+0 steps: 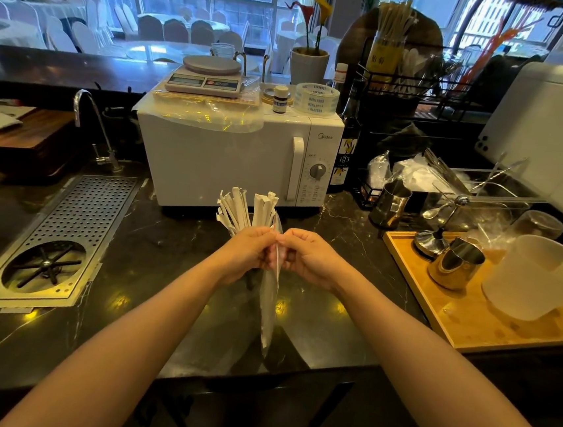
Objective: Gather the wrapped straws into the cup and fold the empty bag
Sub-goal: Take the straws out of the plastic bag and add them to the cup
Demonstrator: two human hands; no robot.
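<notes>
A clear empty plastic bag [269,301] hangs down in a narrow strip over the dark counter. My left hand [247,253] and my right hand [307,255] pinch its top edge together, fingertips meeting at the centre. Just behind my hands stands a bunch of white paper-wrapped straws [244,209], fanned upward. The cup that holds them is hidden behind my left hand.
A white microwave [237,161] stands right behind the straws. A perforated metal drain with a rinser [57,243] lies at the left, next to a tap [92,126]. At the right a wooden tray [476,318] carries metal jugs and a frosted plastic pitcher [535,279].
</notes>
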